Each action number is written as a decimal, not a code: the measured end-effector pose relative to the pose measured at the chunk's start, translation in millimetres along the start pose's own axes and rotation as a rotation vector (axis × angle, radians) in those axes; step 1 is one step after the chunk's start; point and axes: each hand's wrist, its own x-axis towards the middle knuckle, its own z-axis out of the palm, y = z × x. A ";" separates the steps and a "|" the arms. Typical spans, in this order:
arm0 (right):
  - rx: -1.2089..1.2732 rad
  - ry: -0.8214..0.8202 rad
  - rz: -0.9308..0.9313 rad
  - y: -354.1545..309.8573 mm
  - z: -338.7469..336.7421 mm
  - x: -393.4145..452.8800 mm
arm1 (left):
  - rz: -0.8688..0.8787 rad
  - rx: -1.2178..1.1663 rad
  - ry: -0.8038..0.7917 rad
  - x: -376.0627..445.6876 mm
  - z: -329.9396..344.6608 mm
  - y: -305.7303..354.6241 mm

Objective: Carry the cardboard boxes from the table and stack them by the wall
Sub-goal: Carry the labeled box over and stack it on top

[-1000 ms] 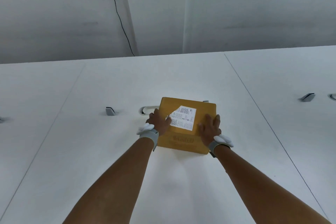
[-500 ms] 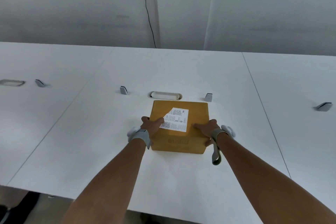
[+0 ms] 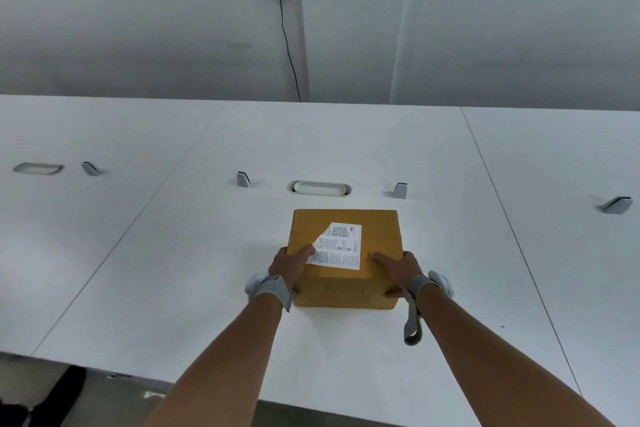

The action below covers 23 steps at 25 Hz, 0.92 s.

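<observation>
Cardboard box [image 3: 346, 255] in a two-handed grip near the worktop's front edge.
Left hand [image 3: 290, 265] and right hand [image 3: 398, 269] clamp its near corners, thumbs on top beside the white label [image 3: 337, 246]; white worktop [image 3: 173, 253] underneath.

Both bare forearms reach up from the lower edge toward the frame's centre, converging slightly. The left hand [image 3: 290, 265] grips the box [image 3: 346, 253] at its near-left corner, thumb lying on top. The right hand [image 3: 398, 270] grips the near-right corner, thumb on top, fingers curled onto the front face. Each wrist wears a grey band; a loose strap hangs below the right wrist.
</observation>
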 end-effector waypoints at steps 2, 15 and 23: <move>-0.046 0.023 -0.014 -1.5 2.4 -9.3 | 0.015 0.017 -0.016 -5.0 -5.8 1.3; -0.263 0.215 -0.165 -8.6 74.0 -136.4 | 0.171 0.078 -0.040 -66.2 -122.4 -22.0; -0.325 0.166 -0.223 6.2 116.3 -198.1 | 0.187 0.095 0.011 -108.4 -178.2 -71.5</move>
